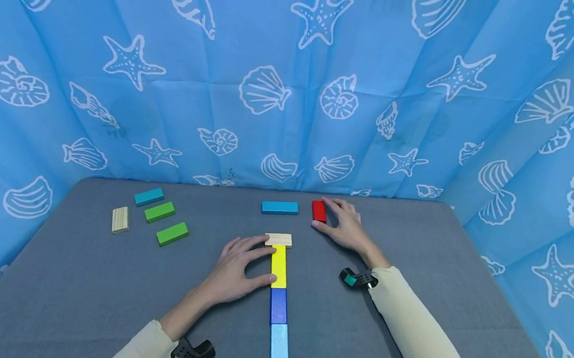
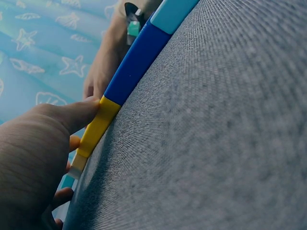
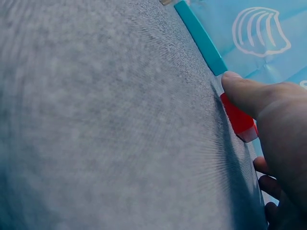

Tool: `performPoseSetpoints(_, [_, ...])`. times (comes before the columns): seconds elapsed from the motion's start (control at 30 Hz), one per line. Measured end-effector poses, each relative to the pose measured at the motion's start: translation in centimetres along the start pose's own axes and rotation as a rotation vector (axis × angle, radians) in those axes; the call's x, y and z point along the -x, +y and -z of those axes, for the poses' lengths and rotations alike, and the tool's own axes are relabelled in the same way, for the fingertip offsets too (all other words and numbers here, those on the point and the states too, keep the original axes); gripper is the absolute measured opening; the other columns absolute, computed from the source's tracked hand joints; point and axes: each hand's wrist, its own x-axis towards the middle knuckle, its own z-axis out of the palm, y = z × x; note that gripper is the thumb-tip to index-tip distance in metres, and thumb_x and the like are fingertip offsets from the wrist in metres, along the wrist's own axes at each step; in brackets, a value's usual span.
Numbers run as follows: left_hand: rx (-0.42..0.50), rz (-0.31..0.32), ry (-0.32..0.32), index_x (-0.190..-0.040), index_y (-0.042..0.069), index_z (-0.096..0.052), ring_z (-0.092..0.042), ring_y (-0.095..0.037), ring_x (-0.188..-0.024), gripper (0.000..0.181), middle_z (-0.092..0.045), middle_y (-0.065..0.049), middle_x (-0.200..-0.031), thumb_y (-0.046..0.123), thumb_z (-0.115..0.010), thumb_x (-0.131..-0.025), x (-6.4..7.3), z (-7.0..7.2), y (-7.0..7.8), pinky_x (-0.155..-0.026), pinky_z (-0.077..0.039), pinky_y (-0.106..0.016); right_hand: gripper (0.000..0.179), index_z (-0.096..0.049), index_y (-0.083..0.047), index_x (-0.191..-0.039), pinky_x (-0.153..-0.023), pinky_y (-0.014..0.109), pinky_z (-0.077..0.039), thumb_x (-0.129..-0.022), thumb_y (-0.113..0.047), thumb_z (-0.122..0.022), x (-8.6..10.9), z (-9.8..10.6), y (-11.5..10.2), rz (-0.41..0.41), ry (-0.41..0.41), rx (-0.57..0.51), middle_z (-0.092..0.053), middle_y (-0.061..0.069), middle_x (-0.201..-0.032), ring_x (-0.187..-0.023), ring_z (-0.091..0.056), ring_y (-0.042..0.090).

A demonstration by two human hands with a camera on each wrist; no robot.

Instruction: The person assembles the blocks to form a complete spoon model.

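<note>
At far left, a plain wooden block [image 1: 120, 220] lies near a teal block [image 1: 149, 197] and two green blocks [image 1: 172, 234]. The left hand [image 1: 236, 268] is spread, thumb and fingertips touching the left side of the yellow block [image 1: 279, 268], which sits in line between a crosswise wooden block [image 1: 279, 239] and a dark blue block [image 1: 278, 306], followed by a light blue block [image 1: 279, 345]. Beyond this column lies a blue block [image 1: 279, 207]; right of it, the right hand [image 1: 346, 226] pinches the red block [image 1: 319, 211] between thumb and forefinger.
</note>
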Motion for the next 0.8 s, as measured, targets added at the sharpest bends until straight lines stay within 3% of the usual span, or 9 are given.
performPoseSetpoints(0.8, [0.01,0.004,-0.004,-0.143,0.029,-0.06,-0.035,-0.029,-0.146,0.06,-0.042,0.0,-0.158,0.056,-0.071,-0.09,-0.02,0.07,0.01,-0.119,-0.012,-0.062,0.078,-0.04,-0.01,-0.156,-0.111,0.063,-0.021,-0.093,-0.042,-0.072,-0.32,0.01,0.0,-0.001,0.003,-0.015,-0.037,0.022,-0.153,-0.138,-0.029,0.042])
